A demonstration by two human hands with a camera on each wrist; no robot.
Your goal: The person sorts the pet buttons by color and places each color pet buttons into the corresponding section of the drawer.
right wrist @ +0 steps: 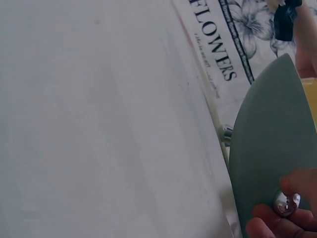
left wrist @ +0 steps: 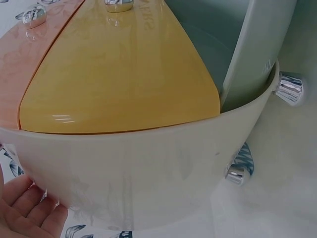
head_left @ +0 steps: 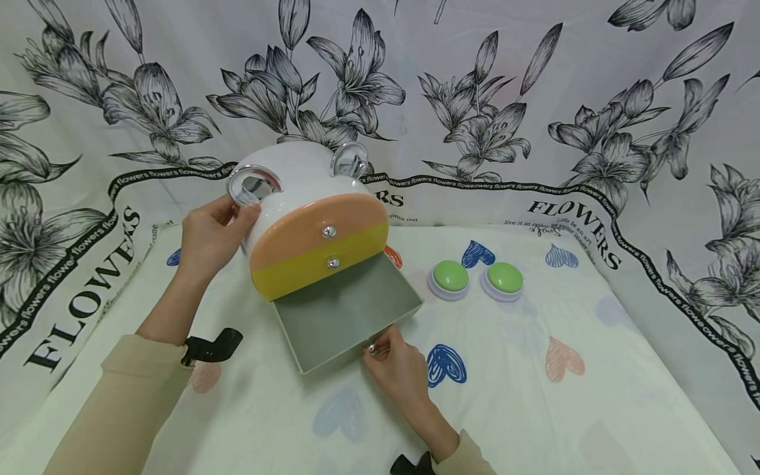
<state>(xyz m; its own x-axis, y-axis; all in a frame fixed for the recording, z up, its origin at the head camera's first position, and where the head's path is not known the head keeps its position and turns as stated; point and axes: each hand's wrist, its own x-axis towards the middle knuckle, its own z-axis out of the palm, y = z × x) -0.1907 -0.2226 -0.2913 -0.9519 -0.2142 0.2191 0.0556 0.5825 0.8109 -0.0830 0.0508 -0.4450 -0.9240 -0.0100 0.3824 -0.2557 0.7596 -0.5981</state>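
Observation:
A white, rounded drawer cabinet (head_left: 291, 168) shaped like an alarm clock, with two silver bell-like discs on top, stands tilted in the head view. Its front has an orange drawer (head_left: 297, 232) and a yellow drawer (head_left: 320, 265), both pushed in, each with a silver knob. The grey-green bottom drawer (head_left: 350, 307) is pulled far out, and its inside looks bare. My left hand (head_left: 216, 234) holds the cabinet's side just below the left disc (head_left: 254, 186). At the drawer's front, my right hand (head_left: 394, 369) pinches the silver knob (right wrist: 286, 202) between thumb and fingers.
Two green-topped round push buttons (head_left: 450, 276) with white bases sit right of the cabinet. A white cloth (head_left: 505, 409) printed with hearts covers the surface. Behind hangs a flower-printed curtain (head_left: 410, 152). Silver feet (left wrist: 290, 89) stick out from the cabinet's underside.

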